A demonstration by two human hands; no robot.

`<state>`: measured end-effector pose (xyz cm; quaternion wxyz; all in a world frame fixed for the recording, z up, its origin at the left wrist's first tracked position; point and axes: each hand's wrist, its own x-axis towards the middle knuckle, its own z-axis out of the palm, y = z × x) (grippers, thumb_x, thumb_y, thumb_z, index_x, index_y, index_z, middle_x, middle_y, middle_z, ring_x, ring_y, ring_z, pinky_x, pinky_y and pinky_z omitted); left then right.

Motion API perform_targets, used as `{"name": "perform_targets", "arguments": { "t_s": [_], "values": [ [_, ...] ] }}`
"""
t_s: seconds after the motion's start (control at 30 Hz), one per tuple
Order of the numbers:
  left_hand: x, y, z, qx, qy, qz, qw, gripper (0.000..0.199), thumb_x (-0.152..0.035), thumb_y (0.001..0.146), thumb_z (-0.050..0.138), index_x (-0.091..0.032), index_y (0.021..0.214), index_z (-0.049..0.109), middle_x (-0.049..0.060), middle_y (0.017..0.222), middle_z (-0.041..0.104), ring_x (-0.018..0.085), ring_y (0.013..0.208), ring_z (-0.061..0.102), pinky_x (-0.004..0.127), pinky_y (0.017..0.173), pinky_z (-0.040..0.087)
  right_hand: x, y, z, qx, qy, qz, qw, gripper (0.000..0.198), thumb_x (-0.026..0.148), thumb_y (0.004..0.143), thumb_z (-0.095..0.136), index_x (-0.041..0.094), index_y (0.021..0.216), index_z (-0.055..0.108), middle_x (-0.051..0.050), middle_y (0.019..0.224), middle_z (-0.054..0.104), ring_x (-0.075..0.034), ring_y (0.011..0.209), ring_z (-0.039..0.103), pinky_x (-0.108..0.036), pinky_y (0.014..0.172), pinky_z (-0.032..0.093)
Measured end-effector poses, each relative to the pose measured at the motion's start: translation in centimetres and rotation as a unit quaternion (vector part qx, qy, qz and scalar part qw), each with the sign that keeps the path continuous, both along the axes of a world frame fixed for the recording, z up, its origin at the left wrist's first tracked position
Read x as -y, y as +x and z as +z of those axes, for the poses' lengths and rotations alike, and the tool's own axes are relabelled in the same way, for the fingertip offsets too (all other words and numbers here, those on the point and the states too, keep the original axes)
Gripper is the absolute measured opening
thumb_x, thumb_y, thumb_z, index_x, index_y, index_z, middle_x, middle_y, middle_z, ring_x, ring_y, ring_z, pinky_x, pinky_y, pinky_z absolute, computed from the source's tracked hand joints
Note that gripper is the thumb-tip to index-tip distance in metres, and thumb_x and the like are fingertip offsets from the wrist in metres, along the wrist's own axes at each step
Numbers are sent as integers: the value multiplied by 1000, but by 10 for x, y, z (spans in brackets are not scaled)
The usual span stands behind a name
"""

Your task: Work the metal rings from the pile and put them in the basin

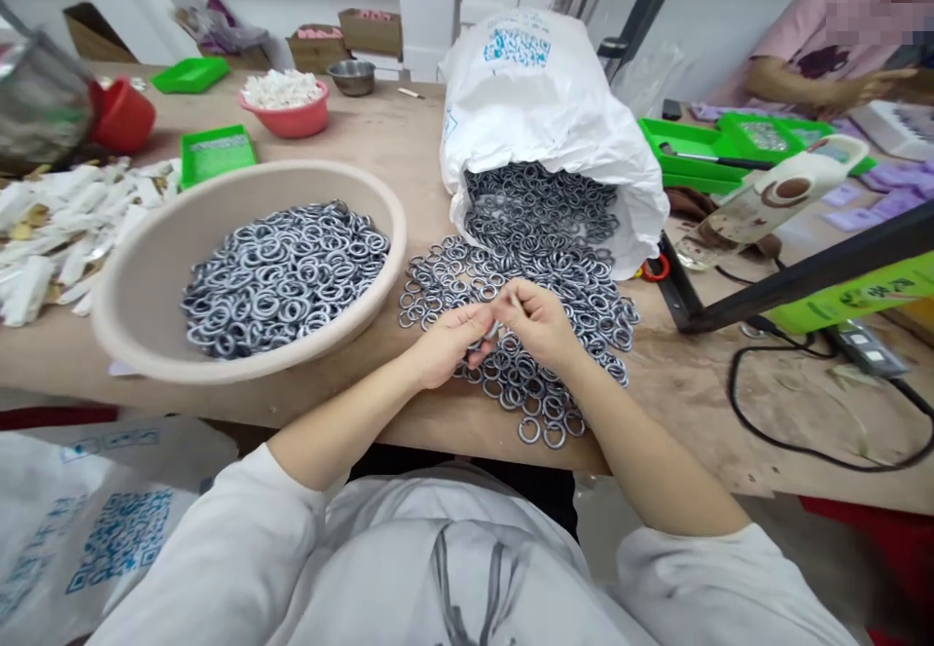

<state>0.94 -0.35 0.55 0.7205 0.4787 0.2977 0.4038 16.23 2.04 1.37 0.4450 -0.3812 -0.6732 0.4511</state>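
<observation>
Both forearms reach forward and angle inward, bare below the elbow, so that the left hand (452,344) and right hand (544,327) meet in front of the body. The left hand's fingers curl in, its thumb toward the right. The right hand is bent at the knuckles, fingertips against the left's.

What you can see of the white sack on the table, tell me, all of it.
The white sack looks like crinkled plastic, printed in blue, including a square code. It lies slumped and bulging on the table, its wide mouth facing the camera, the edge crumpled. Grey rings lie inside and spill from the mouth onto the tabletop.
</observation>
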Motion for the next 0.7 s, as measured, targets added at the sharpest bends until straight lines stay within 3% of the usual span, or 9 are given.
{"name": "perform_targets", "arguments": {
  "t_s": [0.1,0.17,0.27,0.33,0.43,0.5,0.63,0.7],
  "values": [
    [13,-6,21,-90,122,11,988,46,-61,87,56,-18,72,50,-1,65,53,8,52,45,22,47,36,-12,15,7,-43,21,-97,994,50,64,72,74,20,61,52,5,56,44,-9,52,36,-25,49,29],
    [26,-20,49,-187,235,103,948,42,-56,92,51,-18,77,56,1,71,58,10,60,51,24,57,42,-20,36,23,-120,27,-191,974,50,65,63,80,22,63,55,6,55,47,-7,46,30,-26,43,21],
    [41,-59,94,-317,372,324,810,31,-47,96,48,-21,98,65,4,83,66,15,79,61,28,75,48,-19,74,49,-230,22,-296,927,42,57,58,83,26,60,55,8,47,36,-7,37,20,-31,42,6],
    [41,-90,114,-417,365,426,715,32,-43,98,44,-25,113,65,7,100,70,20,98,64,32,87,48,-11,96,57,-241,42,-344,907,37,53,63,78,28,53,53,7,45,29,-7,35,17,-37,45,2],
    [28,-127,124,-609,312,415,600,37,-44,96,44,-24,119,65,12,127,66,32,123,55,47,102,42,1,119,49,-229,12,-380,896,35,53,63,76,29,50,54,5,46,28,-8,36,17,-39,50,2],
    [22,-138,122,-684,285,388,548,42,-46,95,44,-21,121,65,15,140,59,37,132,47,56,107,37,5,129,37,-225,-23,-384,896,36,56,61,76,30,51,53,5,46,27,-9,37,15,-39,51,4],
    [26,-132,119,-729,277,380,497,44,-36,96,39,-11,118,67,17,132,64,36,124,55,57,104,40,2,151,22,-202,-107,-351,908,53,68,57,74,31,51,37,9,42,19,-9,39,11,-36,48,7],
    [32,-125,118,-728,289,384,490,46,-37,96,36,-8,104,71,17,117,71,35,115,61,54,100,41,0,159,22,-249,-130,-350,893,59,71,63,69,28,55,29,12,42,15,-8,39,9,-32,43,9]
  ]
}}
